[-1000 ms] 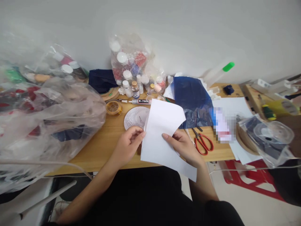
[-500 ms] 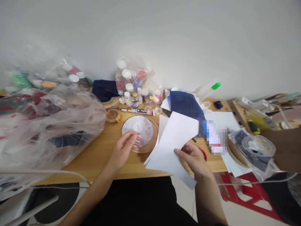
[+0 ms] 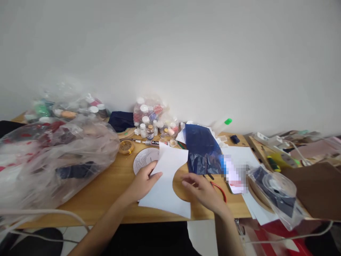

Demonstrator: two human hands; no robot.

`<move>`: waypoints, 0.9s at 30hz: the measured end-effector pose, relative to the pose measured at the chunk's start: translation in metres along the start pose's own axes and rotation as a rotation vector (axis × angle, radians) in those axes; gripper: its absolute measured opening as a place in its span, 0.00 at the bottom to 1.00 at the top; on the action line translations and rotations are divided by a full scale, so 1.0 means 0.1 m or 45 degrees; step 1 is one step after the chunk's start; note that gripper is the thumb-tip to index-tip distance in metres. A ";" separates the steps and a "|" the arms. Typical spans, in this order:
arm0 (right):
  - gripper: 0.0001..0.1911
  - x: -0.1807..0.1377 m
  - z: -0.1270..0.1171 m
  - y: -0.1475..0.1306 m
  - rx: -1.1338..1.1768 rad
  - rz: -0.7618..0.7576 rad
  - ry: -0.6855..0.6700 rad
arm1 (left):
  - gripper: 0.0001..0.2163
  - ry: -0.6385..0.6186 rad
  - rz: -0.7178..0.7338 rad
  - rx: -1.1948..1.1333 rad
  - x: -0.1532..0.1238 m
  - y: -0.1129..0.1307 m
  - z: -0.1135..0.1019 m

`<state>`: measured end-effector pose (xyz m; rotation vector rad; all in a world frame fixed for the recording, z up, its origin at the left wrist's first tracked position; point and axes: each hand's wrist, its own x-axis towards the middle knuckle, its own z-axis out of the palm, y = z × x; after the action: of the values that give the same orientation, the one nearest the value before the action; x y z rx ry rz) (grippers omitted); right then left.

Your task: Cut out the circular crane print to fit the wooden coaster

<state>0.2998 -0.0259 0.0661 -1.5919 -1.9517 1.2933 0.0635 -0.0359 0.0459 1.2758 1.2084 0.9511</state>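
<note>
My left hand [image 3: 144,182] pinches the left edge of a white paper sheet [image 3: 166,190], thumb on top. The sheet lies low over the wooden table [image 3: 106,192], has a curved cut-out on its right side, and half covers a round patterned disc [image 3: 141,159]. My right hand [image 3: 203,191] is off the sheet. Its fingers are stretched out over a round wooden board [image 3: 181,183], right beside the red-handled scissors [image 3: 220,188].
A dark blue sheet [image 3: 201,149] lies behind the board. A glue tube [image 3: 150,143], a gold wire spool [image 3: 126,146] and bagged small bottles [image 3: 150,113] sit at the back. Big plastic bags [image 3: 58,156] fill the left. A bagged spool [image 3: 277,188] and a screwdriver [image 3: 271,163] lie right.
The white sheet moved left and down over the patterned disc. My left hand took hold of it and my right hand let it go. The view tilted upward.
</note>
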 end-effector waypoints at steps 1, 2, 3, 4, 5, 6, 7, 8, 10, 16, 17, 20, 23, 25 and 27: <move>0.14 0.03 -0.09 0.03 -0.182 0.046 0.133 | 0.12 0.028 0.016 0.054 0.00 0.01 -0.06; 0.16 0.07 -0.16 0.07 -0.371 0.090 0.292 | 0.12 0.073 0.030 0.098 0.00 0.03 -0.12; 0.18 0.13 -0.21 0.09 -0.558 0.119 0.446 | 0.13 0.143 0.048 0.128 0.00 0.06 -0.18; 0.21 0.21 -0.23 0.11 -0.728 0.120 0.567 | 0.13 0.239 0.071 0.138 0.01 0.10 -0.23; 0.26 0.29 -0.22 0.12 -0.867 0.107 0.652 | 0.13 0.355 0.095 0.121 0.03 0.13 -0.27; 0.31 0.37 -0.19 0.12 -0.972 0.092 0.703 | 0.14 0.476 0.116 0.070 0.06 0.18 -0.30; 0.35 0.44 -0.15 0.10 -1.047 0.079 0.719 | 0.15 0.592 0.132 -0.015 0.10 0.22 -0.31; 0.36 0.51 -0.10 0.07 -1.100 0.083 0.713 | 0.15 0.689 0.143 -0.127 0.16 0.26 -0.30; 0.34 0.61 -0.03 -0.01 -1.168 0.125 0.657 | 0.15 0.781 0.150 -0.402 0.30 0.35 -0.25; 0.16 0.64 -0.30 -0.11 -1.158 0.124 0.563 | 0.14 0.556 0.155 -0.672 0.75 0.58 -0.12; 0.16 0.62 -0.36 -0.09 -1.153 0.110 0.570 | 0.15 0.498 0.146 -0.667 0.81 0.62 -0.12; 0.26 0.60 -0.37 -0.03 -1.165 0.070 0.595 | 0.16 0.297 0.091 -0.645 0.96 0.73 -0.13; 0.30 0.61 -0.27 0.03 -1.169 0.041 0.558 | 0.14 0.141 0.017 -0.631 1.10 0.81 -0.12; 0.28 0.63 -0.23 0.06 -1.147 0.032 0.551 | 0.11 0.073 -0.023 -0.630 1.17 0.84 -0.10; 0.21 0.65 -0.28 0.08 -1.115 0.016 0.555 | 0.09 0.025 -0.050 -0.629 1.22 0.84 -0.07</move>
<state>0.3029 0.0443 0.0562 -2.0004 -2.3106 -0.0106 0.0860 0.0936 0.1146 0.8480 0.9302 1.1483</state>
